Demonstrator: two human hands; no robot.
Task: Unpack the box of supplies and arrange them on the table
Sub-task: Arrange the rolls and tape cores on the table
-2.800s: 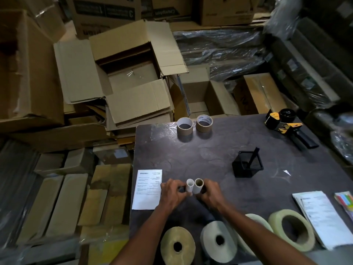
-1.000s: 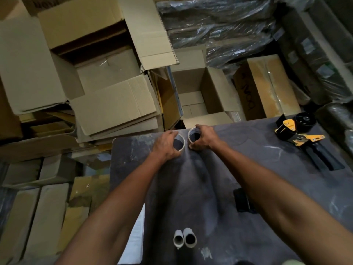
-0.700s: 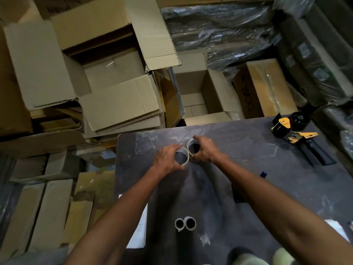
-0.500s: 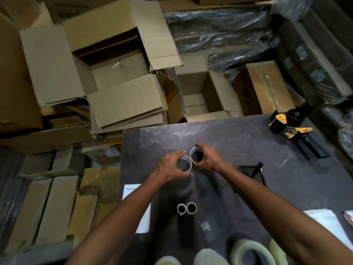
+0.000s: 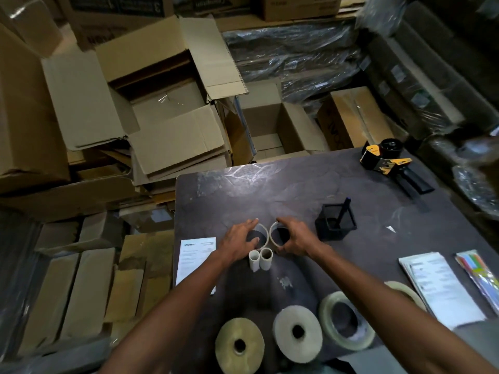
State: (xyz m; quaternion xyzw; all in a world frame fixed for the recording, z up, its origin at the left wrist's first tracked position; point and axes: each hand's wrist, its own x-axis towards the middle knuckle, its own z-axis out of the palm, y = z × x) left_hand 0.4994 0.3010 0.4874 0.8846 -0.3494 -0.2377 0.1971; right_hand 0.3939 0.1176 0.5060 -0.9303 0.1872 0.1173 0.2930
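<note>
On the dark table (image 5: 310,179), my left hand (image 5: 237,240) grips a tape roll (image 5: 264,232) and my right hand (image 5: 295,236) grips a second tape roll (image 5: 273,234). The two rolls stand side by side, almost touching, at the table's middle. Just in front of them stand two small cardboard tubes (image 5: 260,259), upright and touching each other. Several larger tape rolls (image 5: 297,330) lie flat along the near edge. An open cardboard box (image 5: 272,130) sits on the floor behind the table.
A black pen holder (image 5: 336,222) with a pen stands right of my hands. A yellow-black tape dispenser (image 5: 388,163) lies at the far right corner. Papers (image 5: 195,260) lie at the left edge, more sheets (image 5: 437,287) and coloured tabs (image 5: 483,273) on the right. Cardboard boxes crowd the floor.
Both hands took the two tape rolls from the table's far edge and drew them toward me. They now stand just behind the small tubes.
</note>
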